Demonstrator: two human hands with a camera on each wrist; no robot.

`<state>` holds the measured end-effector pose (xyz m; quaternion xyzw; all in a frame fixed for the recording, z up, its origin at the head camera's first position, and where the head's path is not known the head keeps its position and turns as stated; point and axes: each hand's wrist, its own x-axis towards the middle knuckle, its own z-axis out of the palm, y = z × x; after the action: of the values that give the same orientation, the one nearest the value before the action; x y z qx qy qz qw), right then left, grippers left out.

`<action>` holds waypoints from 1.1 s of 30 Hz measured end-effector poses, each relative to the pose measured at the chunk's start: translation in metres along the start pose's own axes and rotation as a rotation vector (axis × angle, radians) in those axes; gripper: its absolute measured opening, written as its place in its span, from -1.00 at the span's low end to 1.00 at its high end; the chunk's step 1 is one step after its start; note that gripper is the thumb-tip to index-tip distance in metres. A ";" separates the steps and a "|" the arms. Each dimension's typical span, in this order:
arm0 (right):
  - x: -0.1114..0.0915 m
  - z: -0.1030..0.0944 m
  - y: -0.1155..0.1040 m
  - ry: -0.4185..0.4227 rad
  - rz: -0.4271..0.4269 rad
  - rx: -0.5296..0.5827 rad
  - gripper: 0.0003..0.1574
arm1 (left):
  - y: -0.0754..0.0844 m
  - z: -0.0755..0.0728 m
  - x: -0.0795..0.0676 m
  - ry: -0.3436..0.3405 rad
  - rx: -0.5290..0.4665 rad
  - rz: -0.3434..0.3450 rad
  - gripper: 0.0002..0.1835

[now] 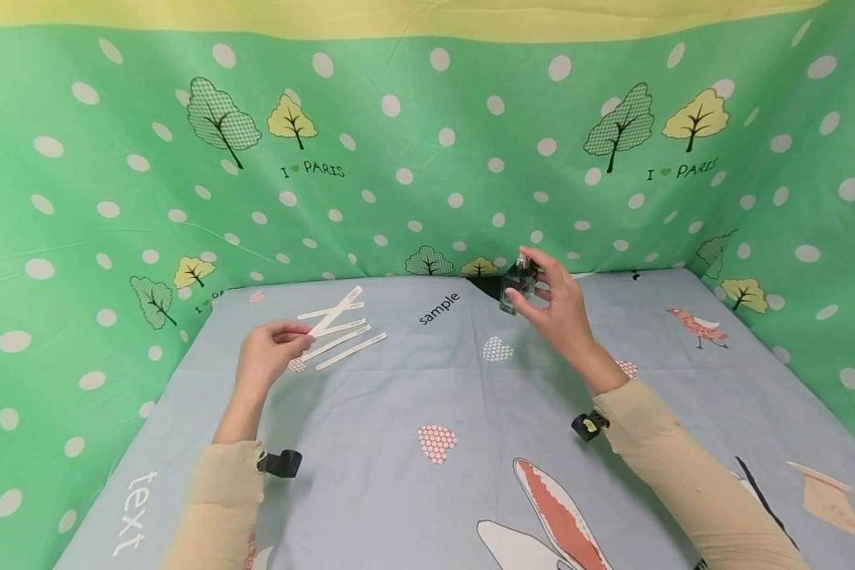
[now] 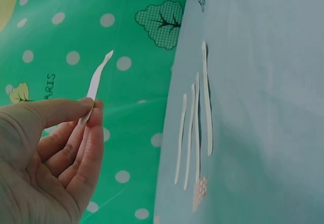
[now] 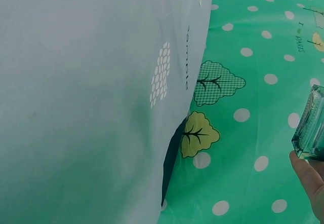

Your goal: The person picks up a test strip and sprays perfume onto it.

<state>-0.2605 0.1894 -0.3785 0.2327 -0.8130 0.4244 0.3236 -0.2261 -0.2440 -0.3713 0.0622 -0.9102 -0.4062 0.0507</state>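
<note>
Between thumb and fingertips, my left hand (image 1: 271,352) pinches one end of a white paper test strip (image 2: 94,83). The strip's free end is slightly bent and points up and away from the hand. Below it, several more test strips (image 1: 351,351) lie side by side on the cloth, fanned slightly. My right hand (image 1: 561,305) holds a small clear glass perfume bottle (image 1: 516,283) above the far part of the table, thumb low and index finger at the silver top. In the right wrist view only part of the bottle (image 3: 310,125) shows at the right edge.
A grey-blue printed cloth (image 1: 385,412) covers the table. Behind it and along the sides hangs a green dotted curtain (image 1: 413,214). A dark gap (image 1: 486,286) shows at the table's far edge, behind the bottle.
</note>
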 end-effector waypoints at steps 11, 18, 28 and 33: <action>0.000 0.001 0.000 0.009 -0.008 0.000 -0.19 | -0.021 -0.017 0.000 0.005 -0.040 -0.032 -0.64; 0.000 0.001 0.000 0.017 -0.006 0.013 -0.16 | -0.029 -0.027 -0.001 0.011 -0.093 -0.070 -0.59; 0.001 -0.001 0.000 0.007 -0.026 -0.026 -0.16 | -0.050 -0.037 0.000 0.028 -0.125 -0.137 -0.55; 0.002 -0.002 0.001 0.002 -0.062 -0.074 -0.16 | -0.067 -0.040 0.000 0.025 -0.102 -0.199 -0.55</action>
<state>-0.2619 0.1914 -0.3764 0.2450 -0.8202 0.3841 0.3460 -0.2161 -0.3173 -0.3946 0.1548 -0.8769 -0.4543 0.0244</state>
